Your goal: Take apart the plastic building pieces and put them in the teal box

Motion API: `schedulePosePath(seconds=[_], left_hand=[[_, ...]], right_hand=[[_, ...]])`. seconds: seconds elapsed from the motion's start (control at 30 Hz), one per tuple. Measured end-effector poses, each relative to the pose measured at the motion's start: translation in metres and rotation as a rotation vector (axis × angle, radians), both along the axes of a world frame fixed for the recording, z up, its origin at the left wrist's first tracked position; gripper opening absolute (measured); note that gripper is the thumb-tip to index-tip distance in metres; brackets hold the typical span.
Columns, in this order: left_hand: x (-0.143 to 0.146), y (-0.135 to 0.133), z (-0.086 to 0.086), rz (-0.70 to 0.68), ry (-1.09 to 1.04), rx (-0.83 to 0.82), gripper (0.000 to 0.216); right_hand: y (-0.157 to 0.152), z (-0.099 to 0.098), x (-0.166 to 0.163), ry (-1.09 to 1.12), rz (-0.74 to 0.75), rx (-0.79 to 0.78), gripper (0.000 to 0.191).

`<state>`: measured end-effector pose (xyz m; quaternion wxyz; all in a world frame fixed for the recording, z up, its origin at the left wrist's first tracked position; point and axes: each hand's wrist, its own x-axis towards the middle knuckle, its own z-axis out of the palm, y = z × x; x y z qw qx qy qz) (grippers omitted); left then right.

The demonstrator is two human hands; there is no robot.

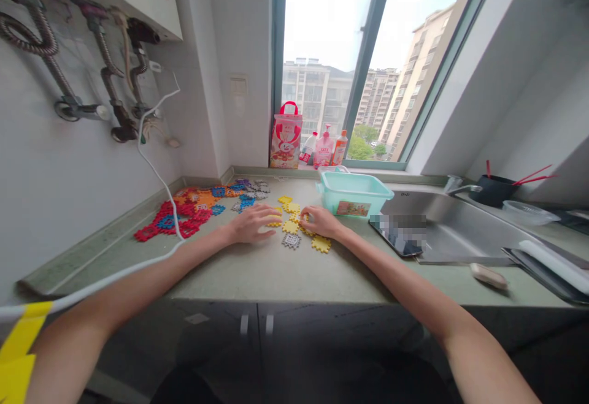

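Note:
Yellow flat pieces with toothed edges (pixel 291 227), like interlocking building tiles, lie in a small group at the middle of the counter. My left hand (pixel 254 223) rests at the left of the group, fingers stretched out and slightly apart, the tips by a yellow piece. From the right, my right hand (pixel 321 222) bends its fingers down onto a yellow piece, which they partly hide. Just in front of the group is a grey toothed piece (pixel 291 241), and a single yellow piece (pixel 321 244) lies below my right hand.
Red, orange, blue and purple pieces (pixel 184 209) spread at the back left. A mint plastic basket (pixel 356 186) stands behind my right hand, near a phone (pixel 396 235) and the sink (pixel 453 226). A white cable (pixel 159 177) crosses my left forearm. Bottles (pixel 324 149) line the windowsill.

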<state>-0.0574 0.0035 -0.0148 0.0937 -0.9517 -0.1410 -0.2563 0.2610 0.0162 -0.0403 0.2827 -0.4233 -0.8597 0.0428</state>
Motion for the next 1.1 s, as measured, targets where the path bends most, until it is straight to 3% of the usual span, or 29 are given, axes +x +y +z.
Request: schedulePosePath(seconds=[0.1, 0.2, 0.37, 0.53, 0.67, 0.93, 1.1], left_hand=[[0.018, -0.026, 0.005, -0.18, 0.136, -0.057, 0.042], [0.026, -0.04, 0.003, -0.167, 0.201, -0.099, 0.034], [-0.004, -0.014, 0.001, 0.028, 0.23, -0.063, 0.037], [-0.052, 0.025, 0.004, 0.338, 0.183, 0.035, 0.057], [-0.058, 0.032, 0.006, 0.484, 0.046, 0.054, 0.051], [-0.028, 0.025, -0.007, 0.441, 0.034, -0.073, 0.045], [-0.023, 0.02, -0.009, 0.284, 0.098, -0.164, 0.035]], right_hand=[[0.001, 0.0, 0.002, 0.002, 0.022, 0.005, 0.013], [0.001, 0.0, 0.004, 0.004, 0.042, -0.006, 0.015], [0.0, 0.002, 0.005, -0.021, 0.06, -0.022, 0.015], [0.0, 0.002, 0.005, -0.023, 0.073, -0.029, 0.015], [0.0, 0.003, 0.005, -0.033, 0.059, -0.04, 0.015], [-0.002, 0.007, 0.006, -0.029, 0.075, -0.076, 0.017], [-0.004, 0.01, 0.008, -0.041, 0.086, -0.083, 0.017]])
